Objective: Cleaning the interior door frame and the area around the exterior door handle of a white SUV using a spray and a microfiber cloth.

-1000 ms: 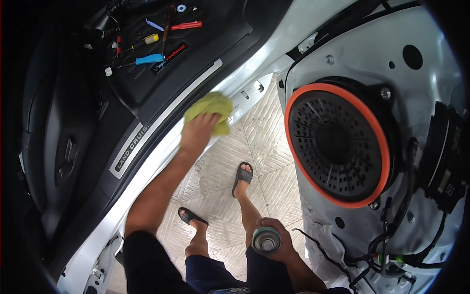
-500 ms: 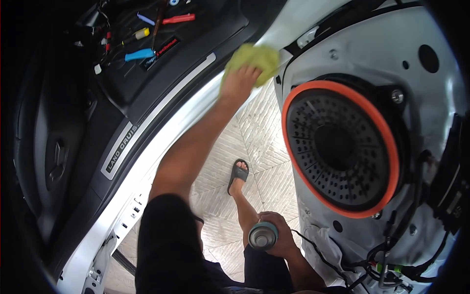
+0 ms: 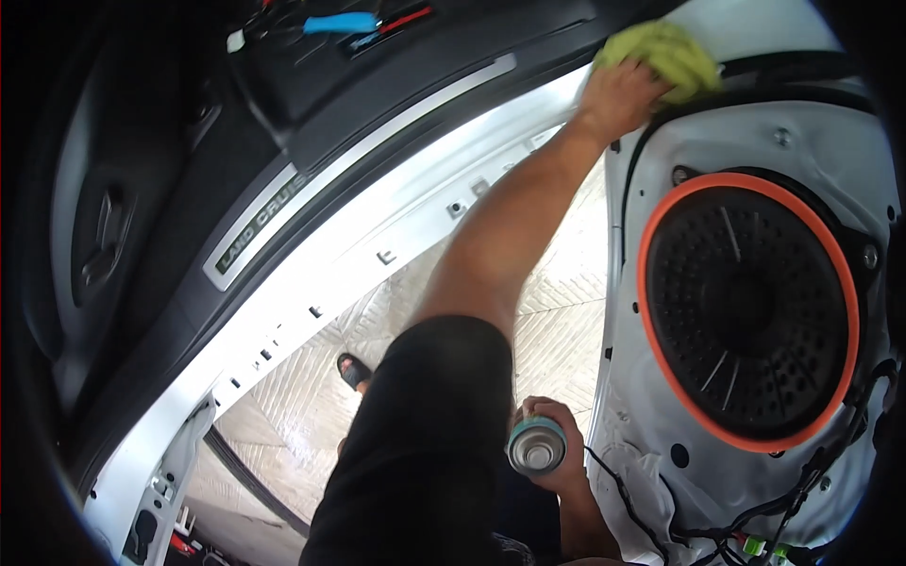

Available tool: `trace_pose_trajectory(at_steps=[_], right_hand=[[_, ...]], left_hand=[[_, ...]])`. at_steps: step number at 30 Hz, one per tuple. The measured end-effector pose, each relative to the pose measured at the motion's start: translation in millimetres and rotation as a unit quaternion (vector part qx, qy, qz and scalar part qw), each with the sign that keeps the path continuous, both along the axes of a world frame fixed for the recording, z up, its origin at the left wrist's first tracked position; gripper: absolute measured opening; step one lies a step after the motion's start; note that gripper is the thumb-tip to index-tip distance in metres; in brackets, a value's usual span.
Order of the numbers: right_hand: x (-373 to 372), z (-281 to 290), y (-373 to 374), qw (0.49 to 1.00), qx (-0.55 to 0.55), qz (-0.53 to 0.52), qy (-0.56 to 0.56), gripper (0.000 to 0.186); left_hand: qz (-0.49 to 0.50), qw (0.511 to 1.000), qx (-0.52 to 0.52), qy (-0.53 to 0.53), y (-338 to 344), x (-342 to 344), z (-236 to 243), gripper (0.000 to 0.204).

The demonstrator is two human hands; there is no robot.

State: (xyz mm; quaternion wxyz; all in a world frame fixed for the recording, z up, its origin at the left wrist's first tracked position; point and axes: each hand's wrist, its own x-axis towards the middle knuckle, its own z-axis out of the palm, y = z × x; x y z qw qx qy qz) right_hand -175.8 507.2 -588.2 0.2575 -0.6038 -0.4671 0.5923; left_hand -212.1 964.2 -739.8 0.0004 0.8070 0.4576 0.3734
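My left hand (image 3: 623, 99) grips a yellow-green cloth (image 3: 665, 52) against the white door frame (image 3: 396, 255) at the upper right, where the sill meets the open door's hinge side; my arm reaches across the frame. My right hand (image 3: 564, 481) is wrapped round a spray can (image 3: 536, 445) with a teal rim, held low beside my left sleeve. To the right is the bare metal inner door panel (image 3: 717, 137), with a large round black speaker (image 3: 746, 311) ringed in orange.
The car's black interior (image 3: 160, 113) and sill trim plate (image 3: 260, 222) run along the upper left, with hand tools (image 3: 340, 23) on the mat. Wiring (image 3: 717, 538) hangs at the door's lower part. A light patterned tile floor (image 3: 283, 415) shows through the doorway, with my foot on it.
My left hand and cloth have moved up and rightward along the sill to the front corner. The view has turned, and my right hand with the can now appears slightly farther right.
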Motion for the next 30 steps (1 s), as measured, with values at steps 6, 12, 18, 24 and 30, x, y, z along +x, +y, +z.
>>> trace_pose_trajectory(at_steps=[6, 12, 18, 24, 30], right_hand=[[-6.1, 15.3, 2.4, 0.99, 0.039, 0.092, -0.099, 0.071], [11.0, 27.8, -14.2, 0.998, -0.029, -0.013, -0.049, 0.072], [9.6, 11.4, -10.9, 0.993, 0.007, 0.047, -0.11, 0.073], [-4.2, 3.3, -7.3, 0.989, 0.03, 0.049, -0.134, 0.071], [5.2, 10.0, -28.3, 0.992, -0.045, 0.01, -0.117, 0.071]], left_hand=[[-0.169, 0.786, -0.429, -0.411, -122.7, -129.4, -49.8, 0.03], [-0.103, 0.842, -0.423, -0.318, -207.0, -222.4, 14.9, 0.03], [-0.065, 0.892, -0.439, -0.079, -86.1, -82.9, -33.7, 0.033], [-0.08, 0.955, -0.24, 0.153, -60.8, -55.0, -52.4, 0.038], [-0.031, 0.857, 0.016, 0.514, -150.5, -143.8, -72.3, 0.047]])
